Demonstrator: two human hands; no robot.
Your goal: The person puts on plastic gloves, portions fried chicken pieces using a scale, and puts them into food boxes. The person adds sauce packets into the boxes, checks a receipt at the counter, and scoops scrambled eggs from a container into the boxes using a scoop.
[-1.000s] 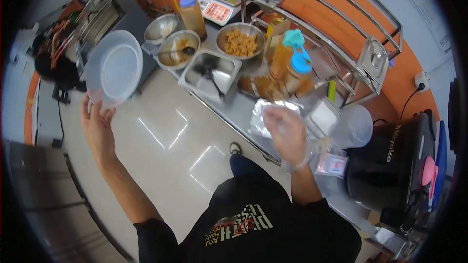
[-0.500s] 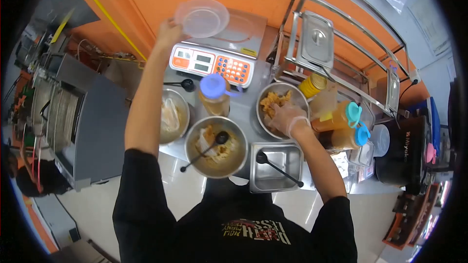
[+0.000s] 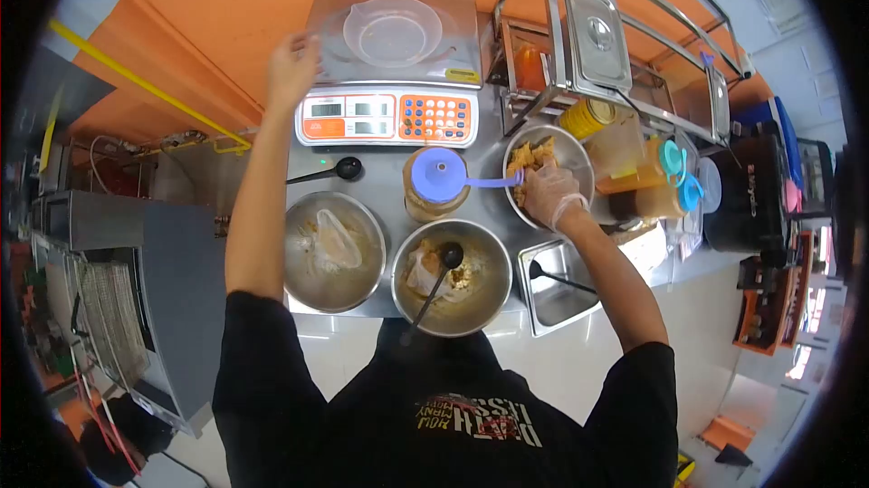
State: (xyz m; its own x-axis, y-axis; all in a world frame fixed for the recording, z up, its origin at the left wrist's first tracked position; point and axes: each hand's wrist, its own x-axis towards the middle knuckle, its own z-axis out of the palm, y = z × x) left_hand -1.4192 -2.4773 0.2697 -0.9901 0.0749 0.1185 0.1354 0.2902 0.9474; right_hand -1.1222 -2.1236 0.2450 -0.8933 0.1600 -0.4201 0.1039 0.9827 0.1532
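While the left hand (image 3: 294, 69) hovers beside the left edge of a digital scale (image 3: 389, 114), its fingers appear loosely apart, though blur softens their outline. A clear plastic bowl (image 3: 392, 33) rests on the scale's metal pan, just right of those fingers and apart from them. The right hand (image 3: 554, 196), in a transparent glove, is inside a steel bowl (image 3: 587, 162) with golden fried pieces (image 3: 531, 155); its fingers touch the pieces, but I cannot tell whether they are clamped on any. Left of the gloved fingers, a purple-capped bottle (image 3: 435, 182) stands on the desk (image 3: 378, 182). Beyond them lies a yellow can (image 3: 587, 117), and to their right are a teal-capped bottle (image 3: 659, 165) and a blue-capped bottle (image 3: 675, 196). Nearer the body than the gloved fingers sits a rectangular steel pan (image 3: 563, 304) with a black ladle (image 3: 561, 279) in it; left of that, a mixing bowl (image 3: 497, 282) holds another ladle.
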